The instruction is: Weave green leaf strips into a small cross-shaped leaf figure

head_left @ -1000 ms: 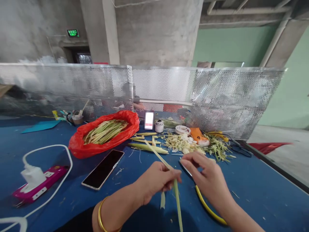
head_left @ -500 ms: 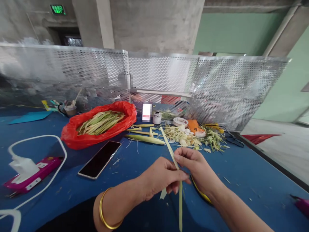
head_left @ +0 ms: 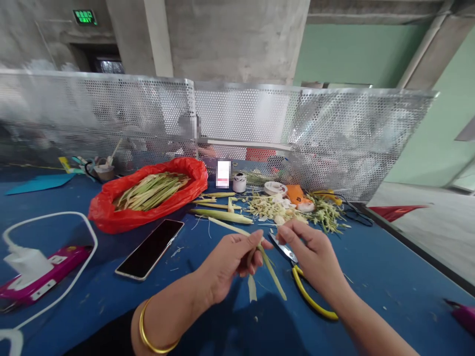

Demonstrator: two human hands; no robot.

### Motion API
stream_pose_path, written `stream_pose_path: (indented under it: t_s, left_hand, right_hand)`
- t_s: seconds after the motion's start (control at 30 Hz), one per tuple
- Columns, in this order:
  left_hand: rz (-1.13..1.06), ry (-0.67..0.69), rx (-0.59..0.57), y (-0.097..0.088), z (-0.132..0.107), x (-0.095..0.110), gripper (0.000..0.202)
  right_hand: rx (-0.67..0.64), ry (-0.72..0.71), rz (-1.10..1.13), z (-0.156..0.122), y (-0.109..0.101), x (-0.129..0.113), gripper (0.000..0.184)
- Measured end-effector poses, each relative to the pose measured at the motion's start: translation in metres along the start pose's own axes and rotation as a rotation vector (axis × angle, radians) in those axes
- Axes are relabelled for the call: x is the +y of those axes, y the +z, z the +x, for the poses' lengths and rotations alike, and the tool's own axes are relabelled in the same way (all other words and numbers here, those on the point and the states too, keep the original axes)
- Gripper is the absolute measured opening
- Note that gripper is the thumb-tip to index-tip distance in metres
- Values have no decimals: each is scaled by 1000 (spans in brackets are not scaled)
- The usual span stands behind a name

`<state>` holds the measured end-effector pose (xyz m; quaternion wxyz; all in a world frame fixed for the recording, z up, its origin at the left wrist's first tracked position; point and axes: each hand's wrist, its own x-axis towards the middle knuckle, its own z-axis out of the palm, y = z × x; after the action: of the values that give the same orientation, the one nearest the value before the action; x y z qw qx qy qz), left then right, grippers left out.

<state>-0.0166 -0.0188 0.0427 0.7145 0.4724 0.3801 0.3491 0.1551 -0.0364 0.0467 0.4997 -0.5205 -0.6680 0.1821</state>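
Observation:
My left hand (head_left: 232, 264) pinches a long, pale green leaf strip (head_left: 272, 277) between thumb and fingers. The strip slants from the upper left through the grip and down to the right. Just right of it, my right hand (head_left: 306, 247) is apart from the strip, with thumb and fingertips drawn together; whatever may be between them is too small to make out. Under the right hand, yellow-handled scissors (head_left: 309, 296) lie on the blue table (head_left: 208, 326), partly covered. A small pale scrap (head_left: 252, 288) shows below my left hand.
A red plastic bag (head_left: 178, 206) of leaf strips (head_left: 152, 192) and a phone (head_left: 150, 249) lie left. Behind are a thick stalk (head_left: 222, 216), shredded scraps (head_left: 270, 207), a tape roll (head_left: 275, 188) and a white jar (head_left: 239, 183). A purple power strip (head_left: 48, 282) sits far left.
The strip has swung from nearly upright to a slant, its upper end now to the left. My right hand has come off the strip and moved slightly right, uncovering more of the scissors.

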Motion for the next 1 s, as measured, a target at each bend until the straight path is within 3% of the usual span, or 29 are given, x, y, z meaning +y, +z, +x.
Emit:
stream_pose_path:
  t_s: [0.13, 0.33, 0.5, 0.63, 0.77, 0.9, 1.0]
  left_hand:
    - [-95, -3, 25, -6, 2, 4, 48]
    - [-37, 41, 11, -7, 3, 2, 32]
    - [55, 96, 95, -8, 6, 1, 32]
    - [173, 162, 134, -10, 10, 0, 32]
    - [300, 184, 157, -8, 12, -2, 36]
    - [269, 183, 181, -7, 15, -4, 31]
    - [189, 167, 190, -9, 15, -3, 29]
  right_hand:
    - [-234, 46, 6, -4, 8, 0, 31]
    - [-353, 98, 50, -7, 17, 5, 18]
    - [-275, 44, -47, -8, 15, 6, 16]
    - [-284, 17, -113, -8, 15, 6, 14]
    - [-262, -94, -237, -7, 12, 6, 20]
    - [-232, -149, -278, -5, 5, 6, 21]
    - [-207, -92, -219, -2, 3, 7, 22]
